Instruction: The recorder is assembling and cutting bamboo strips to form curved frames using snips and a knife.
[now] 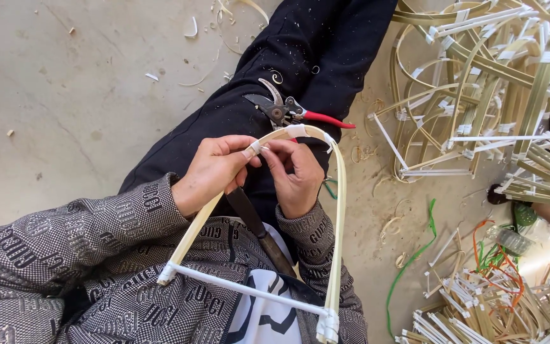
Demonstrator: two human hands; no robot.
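Bamboo is everywhere in my view: a big heap of finished bent frames point(491, 83) fills the upper right, and a smaller pile of taped sticks point(479, 312) lies lower right among green and orange ties. Across my lap sits the bent bamboo frame point(335, 210) I am working on, a U-shaped strip closed by a white crossbar point(243, 290) taped at both corners. Red-handled pruning shears point(288, 111) rest on my dark trouser leg just beyond the frame's curve. My left hand point(208, 172) pinches the strip near the bend, fingers closed on it. My right hand point(297, 175) presses its fingertips on the white tape wrap point(256, 148) there. I judge the wrapping step is under way; next needs tight, even turns.
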